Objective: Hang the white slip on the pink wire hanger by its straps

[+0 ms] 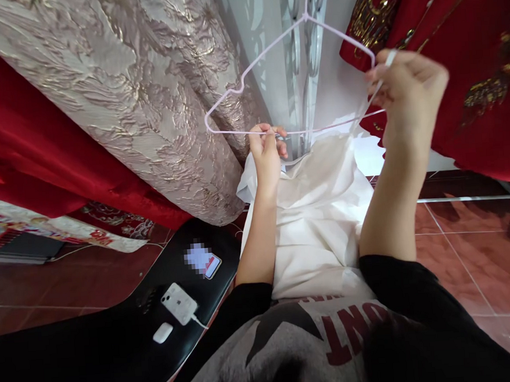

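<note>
Pinching the bottom bar of the lilac wire hanger [229, 132] between thumb and fingertips, the left hand [266, 155] is holding it up just in front of the beige brocade curtain [143, 94]. The right hand [409, 96] is gripping the hanger's right shoulder tightly, together with a white strap. The white garment [321, 209] is draping just below the hanger's bar, with red embroidered cloth [468, 54] hanging behind the hanger's right end.

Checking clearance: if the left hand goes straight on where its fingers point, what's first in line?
The left hand grips the hanger bar; beyond that, probably the pale curtain, though depth is unclear.
</note>
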The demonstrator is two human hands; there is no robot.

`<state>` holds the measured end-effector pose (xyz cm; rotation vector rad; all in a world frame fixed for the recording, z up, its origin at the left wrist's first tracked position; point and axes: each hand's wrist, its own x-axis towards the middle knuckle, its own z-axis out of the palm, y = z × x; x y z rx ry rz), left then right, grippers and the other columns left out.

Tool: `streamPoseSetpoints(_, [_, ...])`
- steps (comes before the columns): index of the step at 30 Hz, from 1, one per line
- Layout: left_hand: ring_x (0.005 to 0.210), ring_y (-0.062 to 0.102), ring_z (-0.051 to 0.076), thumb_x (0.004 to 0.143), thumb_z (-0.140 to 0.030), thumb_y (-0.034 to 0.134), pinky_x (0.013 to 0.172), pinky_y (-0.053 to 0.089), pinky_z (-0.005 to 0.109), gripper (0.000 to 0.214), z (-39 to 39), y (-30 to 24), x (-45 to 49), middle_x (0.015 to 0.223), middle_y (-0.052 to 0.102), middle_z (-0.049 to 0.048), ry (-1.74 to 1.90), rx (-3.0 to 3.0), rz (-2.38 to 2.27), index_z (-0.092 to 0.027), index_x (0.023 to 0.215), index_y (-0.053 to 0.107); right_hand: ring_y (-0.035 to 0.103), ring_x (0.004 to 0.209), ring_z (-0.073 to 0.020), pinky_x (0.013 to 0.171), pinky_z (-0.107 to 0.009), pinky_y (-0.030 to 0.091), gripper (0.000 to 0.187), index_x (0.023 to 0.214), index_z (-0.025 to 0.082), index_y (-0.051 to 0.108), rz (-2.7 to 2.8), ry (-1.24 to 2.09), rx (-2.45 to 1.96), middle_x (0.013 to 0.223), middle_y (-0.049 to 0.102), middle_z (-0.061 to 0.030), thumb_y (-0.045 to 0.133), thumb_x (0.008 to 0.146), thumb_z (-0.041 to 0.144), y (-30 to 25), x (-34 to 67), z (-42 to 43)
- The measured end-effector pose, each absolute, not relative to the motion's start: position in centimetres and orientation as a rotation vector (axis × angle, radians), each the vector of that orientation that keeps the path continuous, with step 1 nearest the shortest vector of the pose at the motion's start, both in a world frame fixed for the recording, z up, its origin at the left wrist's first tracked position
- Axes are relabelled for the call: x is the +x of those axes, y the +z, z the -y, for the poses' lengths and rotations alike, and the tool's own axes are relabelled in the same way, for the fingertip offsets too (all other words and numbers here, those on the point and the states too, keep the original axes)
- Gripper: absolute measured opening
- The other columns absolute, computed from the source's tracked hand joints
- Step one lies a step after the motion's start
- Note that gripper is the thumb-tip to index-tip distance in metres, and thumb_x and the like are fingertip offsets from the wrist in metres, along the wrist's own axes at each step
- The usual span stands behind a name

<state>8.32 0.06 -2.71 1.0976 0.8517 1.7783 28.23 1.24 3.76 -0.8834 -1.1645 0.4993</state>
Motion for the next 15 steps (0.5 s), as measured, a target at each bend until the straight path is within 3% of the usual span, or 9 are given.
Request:
streamPoseSetpoints(3, [0.044, 0.043, 0.01, 0.101, -0.004, 0.033, 0.041, 0.039, 0.023, 0.024, 0.0, -2.7, 8.3, 0.078, 0.057, -0.0026, 1.769, 1.101, -0.855, -0.025, 0.089, 0.034, 0.065, 0.079, -0.0117, 0.066, -0.032, 0.048, 0.023, 0.104, 0.027, 0.058, 1.022, 0.411, -0.822, 0.108, 0.066, -0.0006, 0.046, 0.084, 0.026, 3.5, 30.3, -3.7])
streamPoseSetpoints(5, [0.043, 0.044, 0.01, 0.1, -0.004, 0.034, 0.041, 0.039, 0.023, 0.024, -0.1, -2.7, 8.2, 0.078, 0.057, -0.0028, 1.787, 1.102, -0.844, -0.025, 0.09, 0.035, 0.065, 0.088, -0.0132, 0.068, -0.034, 0.05, 0.034, 0.116, 0.033, 0.047, 0.952, 0.268, -0.785, 0.128, 0.057, 0.0005, 0.038, 0.085, 0.025, 1.8, 31.4, -4.7])
streamPoseSetpoints(6, [0.043, 0.044, 0.01, 0.1, -0.004, 0.034, 0.041, 0.039, 0.023, 0.024, -0.1, -2.8, 8.2, 0.078, 0.058, -0.0028, 1.797, 1.103, -0.844, -0.025, 0.09, 0.036, 0.063, 0.083, -0.0136, 0.066, -0.034, 0.049, 0.035, 0.117, 0.031, 0.044, 0.824, 0.241, -0.761, 0.13, 0.055, -0.0028, 0.037, 0.084, 0.024, 0.7, 31.6, -4.8])
streamPoseSetpoints(8, [0.043, 0.044, 0.01, 0.1, -0.005, 0.035, 0.041, 0.039, 0.024, 0.023, -0.3, -2.8, 8.2, 0.078, 0.059, -0.0026, 1.809, 1.096, -0.844, -0.025, 0.091, 0.037, 0.056, 0.068, -0.0128, 0.06, -0.034, 0.046, 0.031, 0.114, 0.027, 0.044, 0.646, 0.159, -0.812, 0.12, 0.057, -0.0078, 0.038, 0.084, 0.027, -1.3, 31.1, -4.3])
streamPoseSetpoints(10, [0.043, 0.044, 0.01, 0.1, -0.005, 0.035, 0.04, 0.039, 0.024, 0.022, -0.5, -2.9, 8.3, 0.078, 0.059, -0.0021, 1.812, 1.08, -0.837, -0.025, 0.091, 0.037, 0.049, 0.061, -0.0123, 0.06, -0.034, 0.045, 0.017, 0.1, 0.024, 0.044, 0.618, 0.042, -0.875, 0.097, 0.058, -0.0078, 0.034, 0.087, 0.029, -2.4, 29.5, -3.1])
streamPoseSetpoints(13, [0.044, 0.043, 0.009, 0.1, -0.007, 0.035, 0.041, 0.039, 0.023, 0.021, -0.2, -3.0, 8.9, 0.082, 0.06, -0.0011, 1.793, 1.077, -0.855, -0.025, 0.092, 0.037, 0.056, 0.073, -0.0146, 0.071, -0.034, 0.05, 0.007, 0.087, 0.022, 0.048, 0.921, 0.015, -0.855, 0.088, 0.056, -0.0062, 0.045, 0.087, 0.028, -2.4, 25.7, -1.2])
streamPoseSetpoints(15, [0.044, 0.043, 0.009, 0.1, -0.008, 0.037, 0.042, 0.039, 0.022, 0.019, 0.1, -3.1, 9.4, 0.086, 0.062, -0.0008, 1.782, 1.092, -0.864, -0.025, 0.092, 0.036, 0.057, 0.075, -0.0144, 0.071, -0.032, 0.049, 0.01, 0.085, 0.021, 0.054, 1.156, 0.099, -0.869, 0.086, 0.059, -0.0052, 0.051, 0.086, 0.03, -2.1, 23.1, -0.4])
